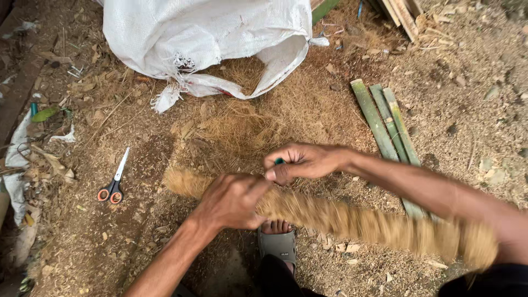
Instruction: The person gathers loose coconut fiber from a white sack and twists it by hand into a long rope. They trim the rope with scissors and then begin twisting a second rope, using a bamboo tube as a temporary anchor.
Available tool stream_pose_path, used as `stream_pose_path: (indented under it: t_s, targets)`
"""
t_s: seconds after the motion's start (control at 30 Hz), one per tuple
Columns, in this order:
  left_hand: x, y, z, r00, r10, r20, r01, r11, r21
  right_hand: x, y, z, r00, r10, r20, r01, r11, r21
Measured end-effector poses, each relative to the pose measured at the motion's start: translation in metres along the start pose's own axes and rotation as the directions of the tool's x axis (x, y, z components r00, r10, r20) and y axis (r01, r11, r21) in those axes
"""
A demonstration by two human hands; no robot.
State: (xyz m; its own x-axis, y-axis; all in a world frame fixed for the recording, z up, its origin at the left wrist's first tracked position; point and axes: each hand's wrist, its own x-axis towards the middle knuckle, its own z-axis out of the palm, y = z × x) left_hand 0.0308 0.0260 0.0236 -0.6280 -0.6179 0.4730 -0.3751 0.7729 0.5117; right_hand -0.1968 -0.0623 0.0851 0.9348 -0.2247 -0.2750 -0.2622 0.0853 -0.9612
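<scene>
A long roll of brown coir fibre (352, 220) lies across my lap from left to right, blurred at its right end. My left hand (231, 201) is wrapped around the roll near its left part. My right hand (300, 162) is closed just above it, pinching a small green object (280, 161) whose shape I cannot make out. Loose coir fibre (258, 118) is heaped on the ground beyond my hands.
A white woven sack (203, 38) lies open at the top with fibre spilling out. Orange-handled scissors (114, 184) rest on the dirt at left. Three green bamboo strips (385, 126) lie at right. My sandalled foot (276, 242) is below the roll. Wooden slats (401, 16) sit top right.
</scene>
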Motion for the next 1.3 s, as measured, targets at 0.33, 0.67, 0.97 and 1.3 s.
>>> stream_pose_path:
  t_s: [0.33,0.67,0.97,1.3]
  targets:
    - [0.043,0.012,-0.031,0.563,-0.810,0.165,0.813,0.507,-0.287,0.032,0.094,0.049,0.745,-0.007,-0.667,0.121,0.985,0.125]
    - [0.044,0.013,-0.055,0.622,-0.733,0.273,0.783,0.580,-0.227,0.030,0.017,0.024,0.502,-0.007,-0.865,0.651,0.661,0.373]
    - [0.032,0.002,-0.028,0.852,-0.495,-0.171,0.480,0.869,-0.120,0.034,0.057,0.039,0.412,0.086,-0.907,0.759,0.518,0.395]
    - [0.034,-0.003,-0.066,0.653,-0.743,0.143,0.617,0.632,0.469,-0.006,0.024,0.024,0.807,-0.442,-0.393,-0.066,0.593,-0.802]
